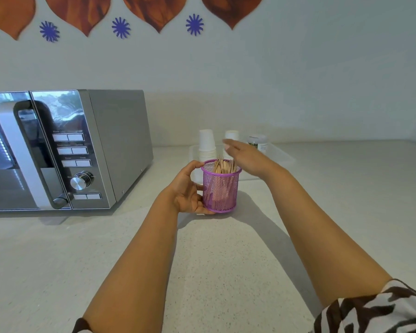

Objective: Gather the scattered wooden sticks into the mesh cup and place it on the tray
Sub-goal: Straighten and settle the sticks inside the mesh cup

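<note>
A purple mesh cup (221,188) stands upright near the middle of the counter, with several wooden sticks (222,166) poking above its rim. My left hand (189,188) wraps the cup's left side, thumb on the rim. My right hand (244,152) hovers flat just above and behind the sticks, fingers stretched out and slightly blurred, holding nothing. The white tray (283,158) lies right behind the cup, towards the wall.
On the tray stand two stacks of white paper cups (206,144) and a small jar (258,141). A silver microwave (82,150) fills the counter's left side. The speckled counter (226,260) stretches towards me between my forearms.
</note>
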`<state>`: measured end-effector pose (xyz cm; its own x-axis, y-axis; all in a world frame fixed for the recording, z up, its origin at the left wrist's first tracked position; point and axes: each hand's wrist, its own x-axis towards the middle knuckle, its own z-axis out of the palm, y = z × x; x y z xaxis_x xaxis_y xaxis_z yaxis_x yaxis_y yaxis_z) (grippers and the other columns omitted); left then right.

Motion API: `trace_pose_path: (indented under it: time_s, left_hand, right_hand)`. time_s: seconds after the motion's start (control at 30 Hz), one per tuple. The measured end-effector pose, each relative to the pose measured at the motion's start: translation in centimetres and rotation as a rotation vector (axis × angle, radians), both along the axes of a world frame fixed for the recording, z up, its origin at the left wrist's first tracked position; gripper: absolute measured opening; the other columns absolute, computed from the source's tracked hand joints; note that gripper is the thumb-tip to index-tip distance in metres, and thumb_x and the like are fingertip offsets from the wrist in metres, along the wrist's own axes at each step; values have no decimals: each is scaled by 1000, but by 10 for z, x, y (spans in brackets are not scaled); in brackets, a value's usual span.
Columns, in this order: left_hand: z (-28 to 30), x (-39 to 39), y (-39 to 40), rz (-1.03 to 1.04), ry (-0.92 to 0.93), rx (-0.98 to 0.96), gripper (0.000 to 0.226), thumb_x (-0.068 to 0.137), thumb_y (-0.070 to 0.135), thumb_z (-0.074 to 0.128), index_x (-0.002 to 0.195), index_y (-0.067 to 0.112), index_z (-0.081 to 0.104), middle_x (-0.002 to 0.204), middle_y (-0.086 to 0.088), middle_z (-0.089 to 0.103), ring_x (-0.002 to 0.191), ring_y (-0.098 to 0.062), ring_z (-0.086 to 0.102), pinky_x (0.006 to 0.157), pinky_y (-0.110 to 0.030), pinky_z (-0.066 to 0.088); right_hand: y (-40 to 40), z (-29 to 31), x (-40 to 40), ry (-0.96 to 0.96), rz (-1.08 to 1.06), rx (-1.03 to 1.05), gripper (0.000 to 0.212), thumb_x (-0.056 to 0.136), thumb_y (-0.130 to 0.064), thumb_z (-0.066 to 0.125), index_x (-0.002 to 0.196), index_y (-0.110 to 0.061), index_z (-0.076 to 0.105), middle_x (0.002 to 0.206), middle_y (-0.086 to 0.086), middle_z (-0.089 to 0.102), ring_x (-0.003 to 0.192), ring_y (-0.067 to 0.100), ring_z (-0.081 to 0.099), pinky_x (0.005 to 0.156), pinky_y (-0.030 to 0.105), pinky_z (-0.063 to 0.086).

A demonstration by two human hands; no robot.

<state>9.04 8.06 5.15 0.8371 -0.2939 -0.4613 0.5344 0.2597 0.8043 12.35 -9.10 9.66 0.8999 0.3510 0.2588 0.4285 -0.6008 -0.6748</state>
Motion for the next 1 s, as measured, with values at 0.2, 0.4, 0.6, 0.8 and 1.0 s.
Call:
trace_pose_path:
  time_s: [0.2, 0.4, 0.6, 0.8, 1.0]
  left_hand:
    - [1, -1, -2, 19, 8, 10, 81, 70, 55, 62, 129, 4, 39, 131, -23, 50, 105, -42, 58, 79, -54, 54]
    - [2, 1, -1, 22, 1, -13, 71, 69, 54, 64, 114, 1, 46, 119, -23, 55, 100, -43, 61, 76, -55, 55]
    - [1, 0, -2, 35, 13, -22, 70, 70, 54, 63, 113, 2, 45, 122, -22, 54, 103, -42, 59, 77, -55, 55]
    - [2, -1, -2, 139, -2, -100, 78, 68, 51, 66, 123, 3, 38, 118, -22, 54, 100, -45, 59, 72, -57, 56]
    - [2, 4, -7, 352, -69, -183, 78, 69, 49, 65, 125, 3, 36, 119, -19, 52, 105, -41, 55, 69, -54, 54]
  right_hand:
    - [6, -6, 2, 35, 32, -59, 52, 98, -50, 26, 131, -22, 57, 141, 6, 51, 127, 24, 48, 95, 29, 33]
    - [5, -7, -1, 3, 61, -98, 54, 99, -49, 25, 142, -22, 42, 150, 3, 41, 135, 21, 40, 105, 33, 30]
    - [0, -5, 1, -40, 25, 51, 51, 99, -48, 27, 140, -23, 45, 148, 3, 43, 136, 22, 39, 100, 28, 27]
    - [-12, -2, 12, 126, -145, 198, 48, 97, -14, 36, 144, -14, 35, 152, 5, 35, 139, 24, 33, 111, 36, 29]
    - [-8, -3, -1, 537, 86, 149, 69, 86, 4, 55, 146, -13, 24, 122, 8, 44, 118, 23, 44, 99, 42, 37]
